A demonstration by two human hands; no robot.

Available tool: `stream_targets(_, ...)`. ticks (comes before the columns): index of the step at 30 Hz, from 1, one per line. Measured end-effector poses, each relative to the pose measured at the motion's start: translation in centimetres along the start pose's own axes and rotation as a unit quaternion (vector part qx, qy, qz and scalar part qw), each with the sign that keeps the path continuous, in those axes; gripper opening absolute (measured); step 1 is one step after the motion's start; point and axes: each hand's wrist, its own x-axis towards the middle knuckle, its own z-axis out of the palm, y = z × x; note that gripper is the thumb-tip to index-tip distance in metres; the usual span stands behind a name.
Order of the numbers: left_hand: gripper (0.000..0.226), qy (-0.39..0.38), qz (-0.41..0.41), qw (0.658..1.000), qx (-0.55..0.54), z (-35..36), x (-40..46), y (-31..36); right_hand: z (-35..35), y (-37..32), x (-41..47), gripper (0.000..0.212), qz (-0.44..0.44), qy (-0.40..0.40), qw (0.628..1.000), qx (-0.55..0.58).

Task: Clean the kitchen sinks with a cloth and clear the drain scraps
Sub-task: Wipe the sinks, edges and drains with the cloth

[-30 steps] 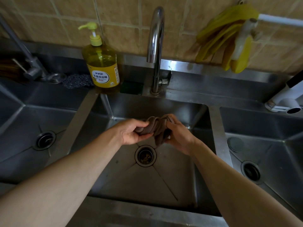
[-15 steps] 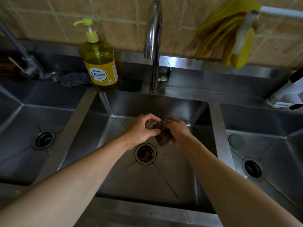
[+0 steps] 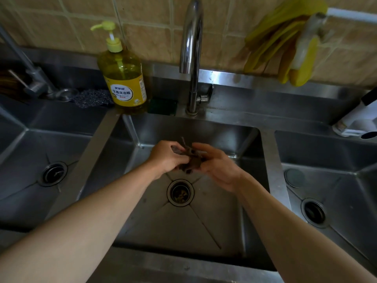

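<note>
Three steel basins sit side by side; going left to right, the left sink (image 3: 26,152) has its drain at about 9 o'clock of the view. A yellow soap bottle (image 3: 123,78) stands at 11 o'clock. In the middle sink (image 3: 214,231), the left hand (image 3: 166,158) and right hand (image 3: 219,166) both grip a bunched brown cloth (image 3: 190,160) above the scrap-filled drain (image 3: 180,193). Yellow gloves (image 3: 285,41) hang at 1 o'clock.

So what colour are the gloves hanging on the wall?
Yellow. The rubber gloves hang from a white rail at upper right, best seen in the head view.
</note>
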Motion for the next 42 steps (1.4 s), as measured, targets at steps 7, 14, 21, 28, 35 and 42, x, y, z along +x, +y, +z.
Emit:
stream_targets(7, 0.012, -0.134, -0.101, 0.967, -0.191, -1.0, 0.1, 0.7, 0.2, 0.3, 0.8, 0.034, -0.114, 0.079, 0.969, -0.205)
stream_targets(14, 0.035, -0.238, -0.102, 0.913, -0.314, -2.1, 0.1, 0.3, -0.6, 0.4, 1.2, 0.016, -0.033, 0.104, 0.991, -0.076)
stream_targets(21, 0.038, -0.171, -0.036, 0.968, -0.180, -1.3, -0.4, 0.6, -0.3, -0.4, 1.6, 0.031, -0.034, 0.104, 0.984, -0.140)
stream_targets(28, 0.029, -0.111, 0.100, 0.988, 0.042, -1.4, -0.6, 1.3, -0.4, -0.8, 2.0, 0.016, -0.005, 0.132, 0.967, -0.218)
stream_targets(35, 0.028, -0.065, 0.247, 0.934, 0.249, -1.2, -0.1, 1.5, -0.3, -1.1, 2.4, 0.016, 0.050, 0.122, 0.970, -0.206)
stream_targets(42, 0.032, -0.040, 0.310, 0.902, 0.298, 0.0, -0.3, 0.2, -0.2, -1.0, 3.6, 0.015, 0.082, 0.151, 0.962, -0.213)
